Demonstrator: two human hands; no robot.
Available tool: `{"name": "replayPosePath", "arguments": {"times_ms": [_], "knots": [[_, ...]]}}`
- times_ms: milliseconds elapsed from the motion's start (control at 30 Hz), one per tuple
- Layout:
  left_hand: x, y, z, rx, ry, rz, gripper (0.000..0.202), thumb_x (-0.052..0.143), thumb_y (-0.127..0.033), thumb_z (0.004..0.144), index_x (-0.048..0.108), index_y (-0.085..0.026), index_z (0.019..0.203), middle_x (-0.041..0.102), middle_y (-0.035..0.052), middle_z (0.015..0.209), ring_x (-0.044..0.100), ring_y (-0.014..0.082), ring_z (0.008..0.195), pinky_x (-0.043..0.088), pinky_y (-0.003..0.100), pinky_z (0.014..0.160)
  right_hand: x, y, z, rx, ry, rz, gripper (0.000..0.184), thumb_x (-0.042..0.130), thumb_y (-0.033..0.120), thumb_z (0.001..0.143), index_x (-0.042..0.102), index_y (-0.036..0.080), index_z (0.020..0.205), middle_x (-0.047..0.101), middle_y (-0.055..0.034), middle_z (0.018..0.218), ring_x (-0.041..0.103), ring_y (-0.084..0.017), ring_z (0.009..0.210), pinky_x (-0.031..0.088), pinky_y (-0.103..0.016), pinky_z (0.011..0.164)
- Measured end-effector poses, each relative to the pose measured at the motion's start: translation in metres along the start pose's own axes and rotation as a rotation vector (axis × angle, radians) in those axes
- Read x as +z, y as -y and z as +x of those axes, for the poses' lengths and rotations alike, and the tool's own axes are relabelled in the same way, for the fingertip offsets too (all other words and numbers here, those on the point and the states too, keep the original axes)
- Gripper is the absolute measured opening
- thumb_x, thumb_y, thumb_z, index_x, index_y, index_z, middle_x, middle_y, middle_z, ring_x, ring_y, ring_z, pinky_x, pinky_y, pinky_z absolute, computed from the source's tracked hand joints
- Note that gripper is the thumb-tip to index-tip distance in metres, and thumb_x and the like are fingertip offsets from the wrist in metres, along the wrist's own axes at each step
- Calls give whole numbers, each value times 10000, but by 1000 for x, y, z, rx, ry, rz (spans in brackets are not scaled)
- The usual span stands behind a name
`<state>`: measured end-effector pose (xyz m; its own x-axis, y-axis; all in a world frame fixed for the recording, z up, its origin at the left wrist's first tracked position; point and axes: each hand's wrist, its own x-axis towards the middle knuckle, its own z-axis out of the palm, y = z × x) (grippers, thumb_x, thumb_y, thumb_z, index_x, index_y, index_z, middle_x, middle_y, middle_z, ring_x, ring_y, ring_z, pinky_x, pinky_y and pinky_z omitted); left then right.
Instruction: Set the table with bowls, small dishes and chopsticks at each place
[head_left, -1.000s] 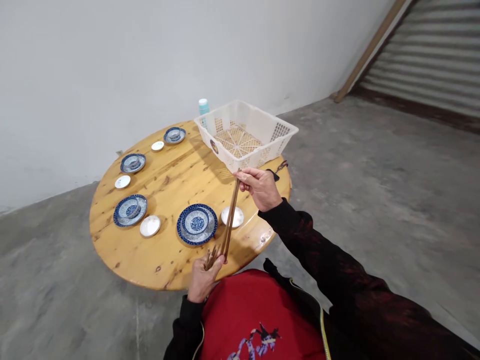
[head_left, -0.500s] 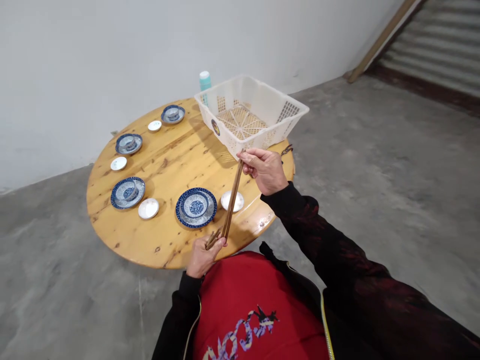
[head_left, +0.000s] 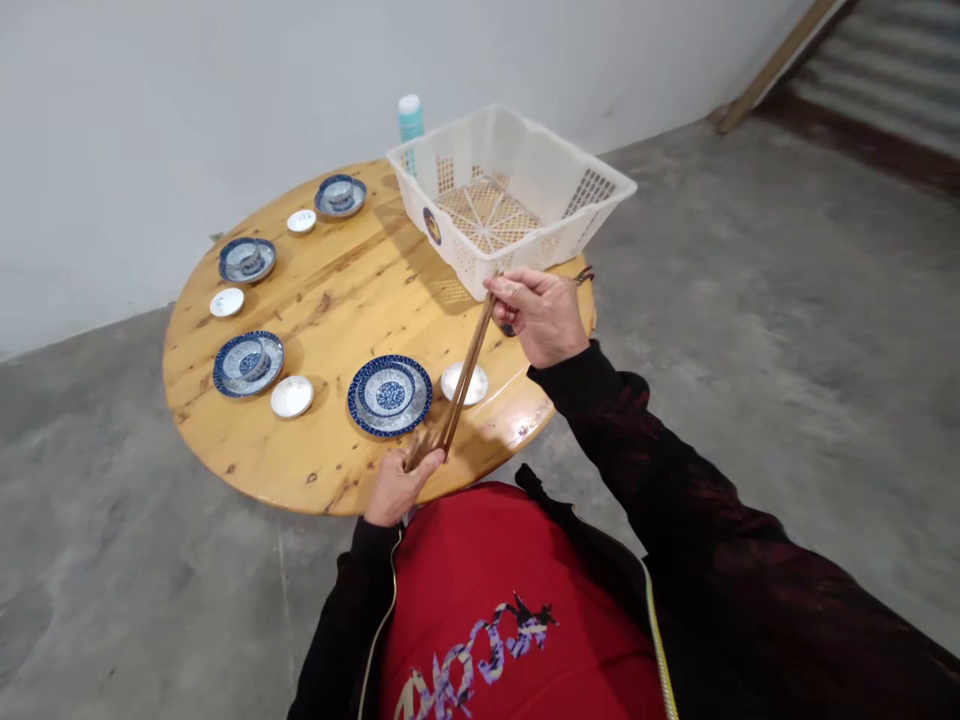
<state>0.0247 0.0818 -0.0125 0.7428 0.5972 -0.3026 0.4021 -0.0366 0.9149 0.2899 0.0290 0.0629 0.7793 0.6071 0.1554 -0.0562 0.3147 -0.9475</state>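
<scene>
My left hand (head_left: 396,486) is closed round the lower ends of a bundle of brown wooden chopsticks (head_left: 463,380) at the near edge of the round wooden table (head_left: 337,310). My right hand (head_left: 538,314) pinches the upper ends of a pair of those chopsticks, which slant up to the right. Below the chopsticks sit a blue-patterned plate with a bowl in it (head_left: 389,394) and a small white saucer (head_left: 465,383). The white plastic basket (head_left: 508,198) stands just beyond my right hand.
Three more blue plates with bowls (head_left: 248,362) (head_left: 246,258) (head_left: 340,194) and small white saucers (head_left: 292,396) (head_left: 226,301) (head_left: 301,220) ring the table's left and far side. A teal bottle (head_left: 409,118) stands behind the basket. Grey concrete floor surrounds the table; a white wall lies behind.
The view has shifted, so the table sits higher and closer in frame. My right hand has lifted the pair's upper ends slightly while my left hand keeps the bundle.
</scene>
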Motion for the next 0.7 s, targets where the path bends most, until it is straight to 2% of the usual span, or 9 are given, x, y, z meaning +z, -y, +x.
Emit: {"name": "replayPosePath", "arguments": {"times_ms": [167, 333, 400, 467, 533, 700], "knots": [[-13, -9, 18, 0, 15, -190, 432, 689, -527, 809, 779, -129, 951, 727, 55, 829, 353, 39, 446, 253, 205, 415, -12, 2, 16, 30, 29, -15, 207, 826, 337, 790, 672, 209, 740, 592, 58, 595, 543, -68, 503, 453, -185, 455], [-20, -19, 35, 16, 87, -228, 430, 726, -500, 799, 770, -111, 976, 732, 81, 841, 341, 24, 445, 235, 196, 406, -18, -1, 29, 86, 51, 9, 173, 781, 230, 852, 642, 223, 749, 588, 47, 584, 525, -77, 513, 446, -197, 466], [-18, -23, 38, 18, 106, -213, 407, 740, -487, 796, 764, -110, 948, 692, 52, 746, 336, 29, 447, 230, 201, 412, -20, -4, 31, 120, 75, 13, 167, 774, 236, 865, 637, 240, 769, 610, 41, 616, 540, -84, 532, 460, -205, 476], [-14, -25, 37, 24, 119, -195, 378, 747, -488, 797, 750, -117, 873, 577, -9, 593, 315, 38, 445, 230, 206, 426, -19, -9, 31, 141, 93, 16, 159, 763, 236, 875, 638, 245, 778, 617, 41, 636, 550, -84, 542, 470, -206, 484], [-9, -24, 35, 34, 129, -185, 356, 759, -481, 786, 717, -128, 782, 474, -47, 523, 323, 49, 462, 269, 212, 459, -18, -15, 31, 151, 81, 27, 155, 740, 202, 886, 638, 226, 771, 619, 40, 650, 549, -69, 534, 457, -190, 477], [8, -15, 28, 31, 158, -177, 325, 753, -434, 772, 683, -126, 695, 554, -11, 592, 463, 93, 571, 379, 231, 558, -12, -43, 32, 235, -8, 23, 145, 693, 125, 861, 649, 164, 728, 590, 50, 610, 515, -34, 489, 420, -136, 454]]}}
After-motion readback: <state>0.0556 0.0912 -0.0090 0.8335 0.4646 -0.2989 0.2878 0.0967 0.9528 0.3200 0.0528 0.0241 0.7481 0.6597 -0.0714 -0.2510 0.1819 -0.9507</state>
